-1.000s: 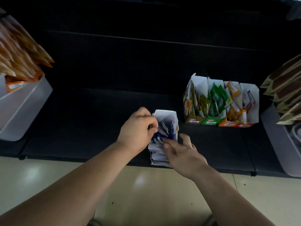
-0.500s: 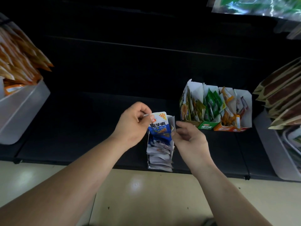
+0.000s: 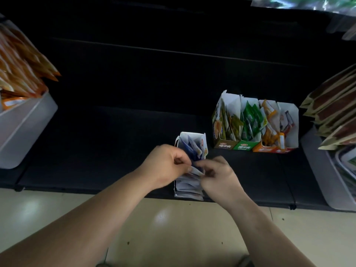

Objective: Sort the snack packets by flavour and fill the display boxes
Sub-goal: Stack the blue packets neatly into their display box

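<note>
A narrow white display box (image 3: 190, 136) of blue snack packets (image 3: 192, 149) stands at the front edge of the dark shelf (image 3: 115, 141). My left hand (image 3: 165, 164) and my right hand (image 3: 217, 174) meet over the middle of that box, fingers curled, pinching the blue packets between them. The packets under the hands are partly hidden. To the right stands a row of display boxes (image 3: 256, 147) with olive, green, orange and red fronts, each holding packets of its own colour.
A white bin (image 3: 23, 128) of orange packets sits at the left end of the shelf. A grey bin (image 3: 319, 170) with brown-and-cream packets (image 3: 335, 105) stands at the right. Beige floor (image 3: 173, 228) lies below the shelf edge.
My left hand lifted a blue packet upright, then lowered it back among the others. My right hand moved in from the box's right side to meet the left hand.
</note>
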`<act>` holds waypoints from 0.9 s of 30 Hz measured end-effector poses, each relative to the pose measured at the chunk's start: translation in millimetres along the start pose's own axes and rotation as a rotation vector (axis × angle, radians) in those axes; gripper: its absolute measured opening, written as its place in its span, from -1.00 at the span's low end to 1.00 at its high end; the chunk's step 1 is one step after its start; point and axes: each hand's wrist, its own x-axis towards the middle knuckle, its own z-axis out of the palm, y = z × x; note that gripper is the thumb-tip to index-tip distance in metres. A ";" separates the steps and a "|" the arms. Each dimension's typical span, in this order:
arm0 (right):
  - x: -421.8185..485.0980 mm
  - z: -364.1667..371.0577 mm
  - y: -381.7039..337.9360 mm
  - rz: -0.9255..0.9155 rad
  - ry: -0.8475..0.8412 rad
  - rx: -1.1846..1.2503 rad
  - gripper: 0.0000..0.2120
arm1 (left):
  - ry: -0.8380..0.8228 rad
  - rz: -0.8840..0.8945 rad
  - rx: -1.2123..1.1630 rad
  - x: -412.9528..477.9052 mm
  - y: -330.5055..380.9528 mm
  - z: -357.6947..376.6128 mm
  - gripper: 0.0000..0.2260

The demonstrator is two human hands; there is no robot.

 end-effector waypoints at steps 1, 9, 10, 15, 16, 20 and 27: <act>0.2 1.0 -0.8 -0.004 -0.010 0.034 -0.66 | -0.003 0.005 0.029 0.6 -2.8 3.2 -0.95; 3.9 9.8 16.0 0.025 -0.059 -0.151 -0.72 | 0.273 0.123 0.374 20.3 -6.4 -11.9 -0.77; 5.6 9.2 16.6 0.039 -0.073 -0.167 -0.72 | 0.215 0.109 0.457 25.3 -6.8 -12.9 -0.62; 6.7 6.8 15.3 -0.033 0.016 -0.151 -0.74 | 0.159 0.073 0.645 36.3 -6.0 -0.7 -0.85; 6.1 6.2 15.0 -0.053 0.048 -0.132 -0.75 | 0.196 0.116 0.618 35.6 -7.4 1.0 -0.89; 7.7 5.7 14.5 -0.060 0.030 -0.101 -0.78 | 0.288 0.211 0.321 31.3 -4.2 -7.0 -0.94; 0.3 6.9 -1.2 0.080 0.054 0.117 -0.78 | 0.154 -0.122 -0.215 7.3 17.7 -27.9 -0.86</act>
